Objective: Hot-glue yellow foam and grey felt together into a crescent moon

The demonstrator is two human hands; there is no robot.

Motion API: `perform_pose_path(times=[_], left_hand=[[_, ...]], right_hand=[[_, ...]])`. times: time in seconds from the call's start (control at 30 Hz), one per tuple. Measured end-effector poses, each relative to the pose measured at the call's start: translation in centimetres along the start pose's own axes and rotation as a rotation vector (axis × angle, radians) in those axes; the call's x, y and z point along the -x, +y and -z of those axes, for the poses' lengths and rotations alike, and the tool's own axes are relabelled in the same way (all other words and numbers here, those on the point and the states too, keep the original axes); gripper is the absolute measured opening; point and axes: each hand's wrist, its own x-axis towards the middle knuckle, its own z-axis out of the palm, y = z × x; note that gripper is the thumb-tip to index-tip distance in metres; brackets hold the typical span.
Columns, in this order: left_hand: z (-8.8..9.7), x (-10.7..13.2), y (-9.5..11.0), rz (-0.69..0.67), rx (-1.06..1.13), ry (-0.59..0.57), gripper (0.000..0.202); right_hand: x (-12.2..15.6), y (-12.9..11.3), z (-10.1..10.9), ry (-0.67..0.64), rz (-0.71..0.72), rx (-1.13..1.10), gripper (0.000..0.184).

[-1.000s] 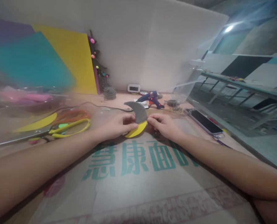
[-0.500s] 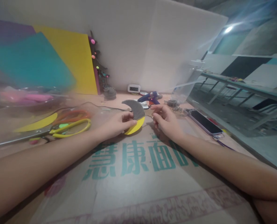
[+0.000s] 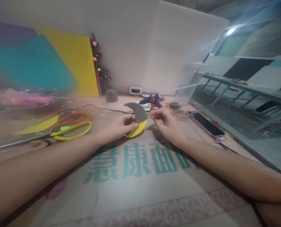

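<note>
My left hand [image 3: 120, 126] grips a crescent-shaped piece [image 3: 136, 121]; its upper part is wrapped in grey yarn and its lower tip is bare yellow. It is held just above a cardboard sheet [image 3: 140, 176] printed with green characters. My right hand [image 3: 165, 121] hovers just right of the crescent, fingers curled in a pinch; a thin grey strand seems to run from the pinch to the wrapped part, too fine to be sure.
Yellow-handled scissors [image 3: 69, 130] and a yellow crescent offcut [image 3: 37, 126] lie at the left. A blue glue gun [image 3: 152, 100], a small clock [image 3: 135, 90] and a yarn ball [image 3: 111, 94] stand at the back. A phone [image 3: 206, 124] lies at the right. Coloured sheets [image 3: 67, 63] lean on the wall.
My right hand has pulled away from the crescent's lower edge and risen to its right. My left hand has tilted the crescent slightly and moved it a little farther away.
</note>
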Motion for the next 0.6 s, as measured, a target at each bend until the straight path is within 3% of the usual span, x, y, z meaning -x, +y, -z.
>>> perform_pose_path(times=[0.27,0.6], left_hand=[[-0.16,0.16,0.39,0.005,0.067,-0.030,0.022],[-0.19,0.26,0.57,-0.004,0.007,-0.015,0.021]], right_hand=[[0.16,0.06,-0.12,-0.005,0.042,0.028,0.029],[0.15,-0.74,0.08,0.006,0.059,0.045,0.020]])
